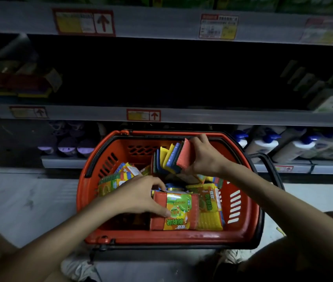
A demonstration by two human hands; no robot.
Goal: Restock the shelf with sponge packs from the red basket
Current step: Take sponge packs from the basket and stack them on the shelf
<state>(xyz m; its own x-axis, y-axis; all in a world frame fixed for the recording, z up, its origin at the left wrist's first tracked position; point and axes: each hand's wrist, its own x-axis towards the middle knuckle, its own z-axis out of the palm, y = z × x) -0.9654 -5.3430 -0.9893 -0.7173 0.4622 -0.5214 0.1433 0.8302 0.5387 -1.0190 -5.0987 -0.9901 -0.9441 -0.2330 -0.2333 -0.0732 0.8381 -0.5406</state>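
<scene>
In the red basket [162, 239], hands [141, 198] [202, 157] grip sponge packs [178, 212].

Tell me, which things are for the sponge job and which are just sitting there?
For the job: red basket, front sponge pack in the left hand, fanned sponge pack in the right hand, middle shelf.
Just sitting there: white bottles, purple-topped containers, price tags.

Red basket [241, 202]; red, yellow, blue sponge packs [181, 212].
</scene>
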